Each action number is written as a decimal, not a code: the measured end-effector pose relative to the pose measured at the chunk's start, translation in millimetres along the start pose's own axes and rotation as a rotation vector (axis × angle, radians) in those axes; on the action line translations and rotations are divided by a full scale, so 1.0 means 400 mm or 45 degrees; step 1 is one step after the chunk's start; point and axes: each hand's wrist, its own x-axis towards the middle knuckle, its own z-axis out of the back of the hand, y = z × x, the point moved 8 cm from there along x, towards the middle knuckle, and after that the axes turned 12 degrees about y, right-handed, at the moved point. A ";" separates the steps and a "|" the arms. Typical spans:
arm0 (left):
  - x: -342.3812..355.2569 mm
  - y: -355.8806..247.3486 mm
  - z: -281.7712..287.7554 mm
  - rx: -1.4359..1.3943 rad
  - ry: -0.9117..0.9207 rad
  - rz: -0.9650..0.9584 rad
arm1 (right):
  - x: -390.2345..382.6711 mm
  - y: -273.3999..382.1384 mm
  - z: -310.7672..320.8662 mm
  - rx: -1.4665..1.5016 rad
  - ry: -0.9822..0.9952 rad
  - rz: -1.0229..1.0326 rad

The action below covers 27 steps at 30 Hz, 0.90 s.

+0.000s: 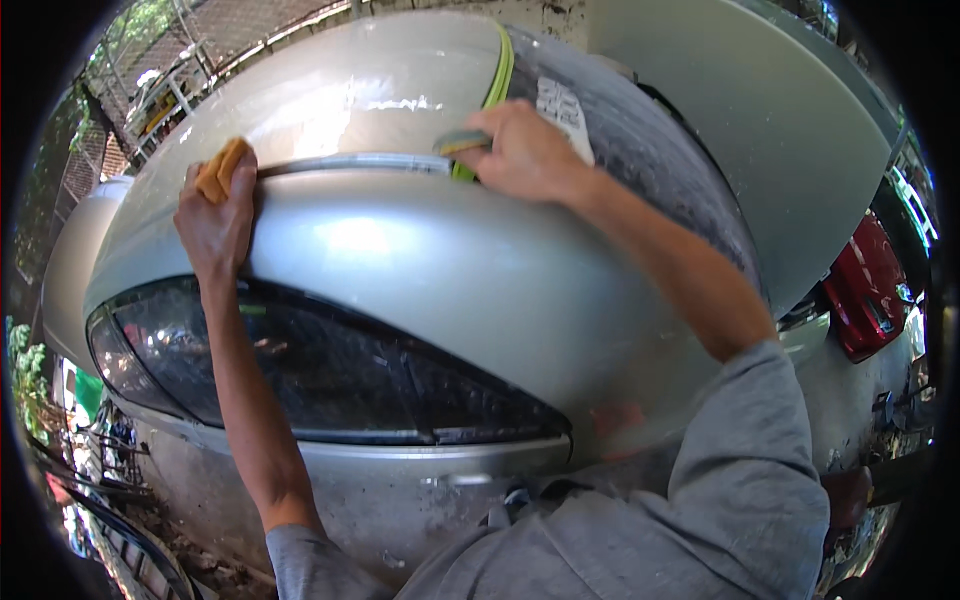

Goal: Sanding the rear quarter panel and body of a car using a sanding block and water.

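A silver car fills most of the view, and I lean over its roof (390, 130) from the side. My left hand (215, 225) is closed around a bunched orange cloth (226, 172) at the near side of the roof. Farther right, my right hand (540, 155) grips a flat green-and-yellow pad (463, 142) at the roof's rear corner. Between the hands runs a narrow groove (360, 162) that looks wet and shiny. Bright green tape (503, 65) borders the rear window (610, 110); its lower end passes beneath the pad.
Below my hands are dark side windows (300, 350) and the car door (370, 500). The raised grey trunk lid (740, 120) stands at the right. A red car part (868, 290) lies beyond it. A chain-link fence (215, 40) borders the far left.
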 end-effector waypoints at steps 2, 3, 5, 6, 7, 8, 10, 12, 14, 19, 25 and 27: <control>-0.007 -0.027 0.029 -0.027 -0.001 0.009 | 0.060 -0.082 0.024 0.019 0.015 -0.116; -0.008 -0.025 0.032 -0.036 -0.007 -0.008 | 0.095 -0.144 0.024 0.063 0.060 -0.248; -0.013 -0.007 0.024 -0.013 -0.022 -0.039 | 0.117 -0.188 0.007 0.073 0.132 -0.435; -0.014 -0.013 0.000 -0.022 0.011 0.023 | 0.089 -0.148 -0.016 0.028 0.119 -0.277; -0.012 -0.015 0.007 -0.007 -0.006 0.021 | 0.079 -0.106 -0.021 -0.003 0.101 -0.102; -0.010 -0.008 0.009 -0.043 -0.002 -0.007 | 0.080 -0.118 -0.007 0.024 0.144 -0.181; -0.012 -0.011 0.008 -0.095 0.015 -0.037 | 0.133 -0.229 0.043 0.084 0.147 -0.376; -0.012 -0.012 0.001 -0.053 0.041 -0.040 | 0.158 -0.235 0.037 -0.051 0.126 -0.453; -0.019 -0.017 0.011 -0.054 0.050 -0.019 | 0.121 -0.131 -0.015 -0.047 0.149 -0.119; -0.005 -0.025 -0.004 -0.067 0.076 -0.072 | 0.214 -0.168 0.006 -0.120 0.352 -0.289; -0.001 -0.041 0.006 -0.053 0.082 -0.123 | 0.252 -0.105 -0.016 -0.071 0.292 0.079; -0.005 -0.035 0.002 -0.043 0.094 -0.071 | 0.267 -0.099 -0.046 -0.082 0.294 -0.033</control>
